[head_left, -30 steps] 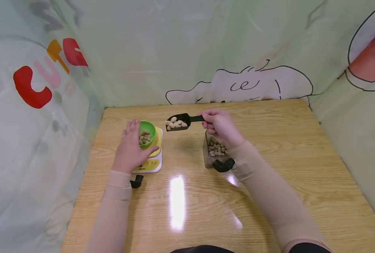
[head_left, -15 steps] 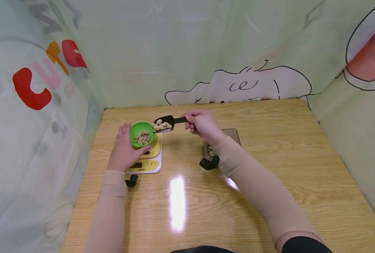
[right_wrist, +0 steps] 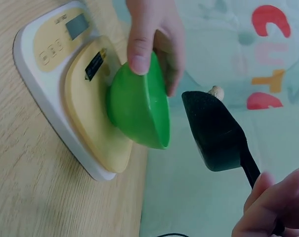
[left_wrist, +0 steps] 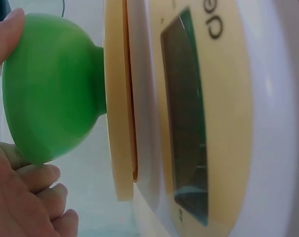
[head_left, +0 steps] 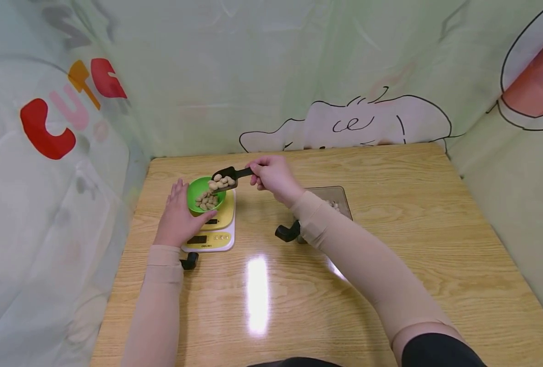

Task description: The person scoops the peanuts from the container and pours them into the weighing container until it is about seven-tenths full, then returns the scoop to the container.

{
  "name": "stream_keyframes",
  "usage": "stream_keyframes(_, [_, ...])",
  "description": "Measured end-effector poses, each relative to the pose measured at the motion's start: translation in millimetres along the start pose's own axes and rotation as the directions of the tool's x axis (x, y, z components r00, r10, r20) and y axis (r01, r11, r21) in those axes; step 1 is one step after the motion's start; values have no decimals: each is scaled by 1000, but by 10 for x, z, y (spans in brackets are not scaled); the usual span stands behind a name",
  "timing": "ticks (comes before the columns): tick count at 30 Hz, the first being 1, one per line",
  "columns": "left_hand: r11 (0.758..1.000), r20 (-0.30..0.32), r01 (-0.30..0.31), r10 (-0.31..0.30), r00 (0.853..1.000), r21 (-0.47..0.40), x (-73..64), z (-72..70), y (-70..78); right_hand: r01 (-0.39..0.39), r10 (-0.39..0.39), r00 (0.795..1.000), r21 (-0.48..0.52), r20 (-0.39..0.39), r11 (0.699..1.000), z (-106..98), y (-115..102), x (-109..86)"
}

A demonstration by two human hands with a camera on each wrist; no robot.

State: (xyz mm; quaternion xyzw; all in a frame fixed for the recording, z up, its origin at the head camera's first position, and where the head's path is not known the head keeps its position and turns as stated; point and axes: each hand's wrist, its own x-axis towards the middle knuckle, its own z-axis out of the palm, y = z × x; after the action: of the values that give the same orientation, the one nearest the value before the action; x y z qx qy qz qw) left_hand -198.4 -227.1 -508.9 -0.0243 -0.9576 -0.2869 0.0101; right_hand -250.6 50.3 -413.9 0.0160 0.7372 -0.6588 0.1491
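Clock positions follow the head view, with twelve straight away from you. Your left hand [head_left: 175, 219] lies at eight o'clock of the green bowl [head_left: 198, 187], holding it, the thumb near six and the other fingers along nine to ten. The bowl stands upright on the yellow platform of the kitchen scale [head_left: 227, 213], with a layer of peanuts [head_left: 207, 201] inside.

Your right hand [head_left: 275, 178] grips the handle of the black scoop [head_left: 232, 172] from its three o'clock end. The scoop carries a small heap of nuts [head_left: 222, 182], and its lip overhangs the bowl from two o'clock; the right wrist view shows a gap between lip and rim, so the two are not touching.

The step in hand looks like tipping this load into the bowl. To do it well, bring the lip a little further toward eight o'clock, so it points at the middle of the bowl rather than the two o'clock rim, where nuts could bounce out. Stay low but clear of the rim, then turn your wrist gradually so they slide off a few at a time. Steady the bowl lightly: pressing or lifting would probably disturb the weighing. The display [head_left: 197, 239], at six o'clock of the bowl, shows no digits that can be made out. The clear container [head_left: 328, 192] sits well apart at three o'clock, partly hidden by your right forearm.
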Motion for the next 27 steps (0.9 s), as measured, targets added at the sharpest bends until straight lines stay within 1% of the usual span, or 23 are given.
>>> stream_keyframes(4, [1000,3,9,-9,1000,8,19,18,-11,52,-54,999,-119,-10,992,64,-17,17])
stream_keyframes(7, [1000,4,7,-7,1000,10,26,19,-8,94,-99,995,-219,-11,971,88,-28,16])
stream_keyframes(10, [1000,-1,4,-4,1000,8,24,21,-11,137,-142,990,-278,2,951,106,-33,11])
stream_keyframes(14, [1000,-12,-6,6,1000,7,20,38,-31,186,-187,982,-296,23,937,127,-31,-3])
stream_keyframes(17, [1000,-15,-11,11,1000,6,23,46,-40,231,-231,972,-308,37,923,132,-28,-24])
stream_keyframes(19, [1000,-15,-10,10,1000,8,22,48,-42,267,-267,963,-319,47,909,133,-29,-42])
stream_keyframes(22, [1000,-12,-4,4,1000,11,17,46,-41,322,-321,945,-348,61,880,135,-33,-68])
stream_keyframes(24, [1000,-11,-1,1,1000,13,11,41,-35,346,-347,936,-363,66,865,131,-41,-85])
stream_keyframes(26, [1000,-10,-1,1,1000,14,5,33,-25,343,-344,937,-356,63,869,123,-54,-100])
stream_keyframes(27, [1000,-9,0,0,1000,15,2,29,-17,336,-336,940,-344,60,877,115,-61,-106])
